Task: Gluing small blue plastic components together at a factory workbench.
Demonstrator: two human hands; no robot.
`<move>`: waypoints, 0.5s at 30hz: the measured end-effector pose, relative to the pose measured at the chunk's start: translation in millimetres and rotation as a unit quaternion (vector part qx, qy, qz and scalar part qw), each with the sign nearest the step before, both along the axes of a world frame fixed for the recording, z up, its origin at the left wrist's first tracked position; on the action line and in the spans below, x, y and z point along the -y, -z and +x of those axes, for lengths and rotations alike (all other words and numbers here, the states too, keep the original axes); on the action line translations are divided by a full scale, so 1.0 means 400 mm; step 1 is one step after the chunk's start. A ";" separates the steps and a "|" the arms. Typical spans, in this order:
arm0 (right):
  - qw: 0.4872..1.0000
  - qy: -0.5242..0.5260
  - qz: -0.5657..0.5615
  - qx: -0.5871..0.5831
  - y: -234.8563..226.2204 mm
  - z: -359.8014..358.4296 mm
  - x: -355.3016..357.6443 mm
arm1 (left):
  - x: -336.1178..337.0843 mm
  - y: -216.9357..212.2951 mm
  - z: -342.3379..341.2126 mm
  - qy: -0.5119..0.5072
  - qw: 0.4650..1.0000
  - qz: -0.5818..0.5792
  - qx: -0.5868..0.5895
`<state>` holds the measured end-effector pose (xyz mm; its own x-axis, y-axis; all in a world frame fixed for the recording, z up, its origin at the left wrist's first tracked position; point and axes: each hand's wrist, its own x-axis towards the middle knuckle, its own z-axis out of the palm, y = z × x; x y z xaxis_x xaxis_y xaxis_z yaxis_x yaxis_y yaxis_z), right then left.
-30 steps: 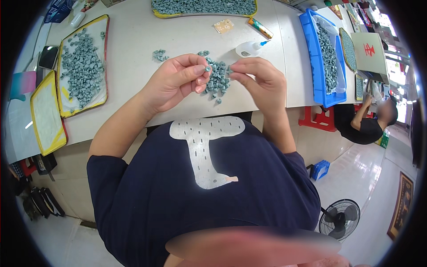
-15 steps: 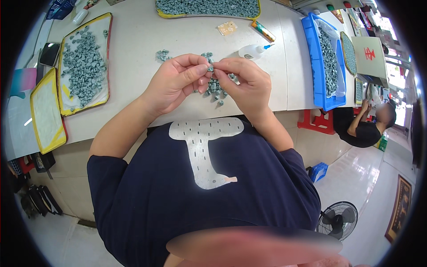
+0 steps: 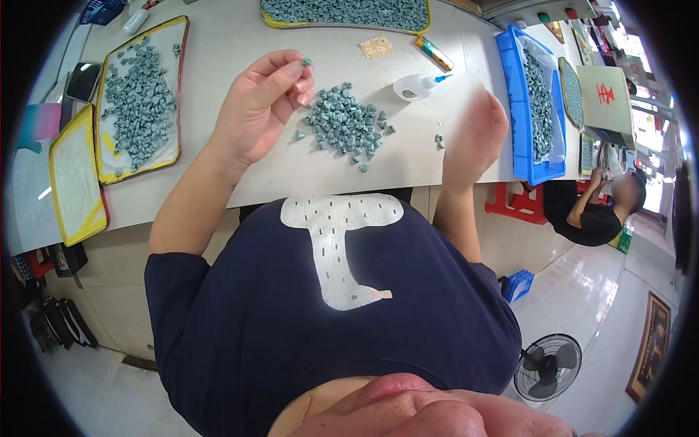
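Note:
Raised above the table left of centre, my left hand (image 3: pixel 266 105) pinches a small grey-green piece (image 3: pixel 307 62) between thumb and fingertips. Beside that hand, a heap of similar small grey-green pieces (image 3: pixel 346 120) lies on the white table (image 3: pixel 291 171). My right hand (image 3: pixel 477 138) is off to the right, near the blue crate; motion smears its fingers, so what they hold, if anything, does not show. A loose dark piece (image 3: pixel 440 140) rests just left of the right hand. Behind the heap lies a white squeeze bottle (image 3: pixel 413 88) with a blue tip.
Yellow-rimmed trays (image 3: pixel 182 87) of pieces stand at left and at the far edge. A blue crate (image 3: pixel 520 138) is on the right. A tube (image 3: pixel 434 53), a patterned card (image 3: pixel 376 47) and a phone (image 3: pixel 84 81) lie about. Another person (image 3: pixel 593 207) sits at far right.
My hands, which met over the heap, have parted. The left has moved left and away from me with its piece; the right has swung right toward the blue crate. The heap is now uncovered.

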<state>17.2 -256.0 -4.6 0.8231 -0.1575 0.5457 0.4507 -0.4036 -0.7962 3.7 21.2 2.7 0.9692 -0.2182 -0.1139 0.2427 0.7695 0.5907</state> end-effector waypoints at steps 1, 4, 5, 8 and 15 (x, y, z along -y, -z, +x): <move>0.999 -0.006 -0.029 -0.018 0.008 0.007 0.019 | -0.001 -0.004 0.000 -0.006 1.000 0.004 0.001; 0.993 -0.038 -0.088 -0.063 0.033 0.015 0.035 | 0.009 -0.012 -0.002 -0.014 1.000 0.012 0.003; 0.987 -0.065 -0.118 -0.091 0.043 0.016 0.036 | 0.013 -0.011 -0.003 -0.007 1.000 0.010 -0.003; 0.971 -0.106 -0.127 -0.171 0.036 0.020 0.016 | 0.029 -0.007 -0.008 0.007 1.000 0.009 -0.015; 0.939 -0.142 -0.079 -0.304 0.019 0.040 -0.020 | 0.058 0.001 -0.021 0.093 0.994 -0.045 -0.022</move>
<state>33.3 -248.0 -12.3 0.9864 0.1595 -0.0403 0.0400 -0.4699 -0.8818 -4.6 -2.0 2.2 0.9056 -0.4049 -0.1264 0.4098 0.7581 0.5072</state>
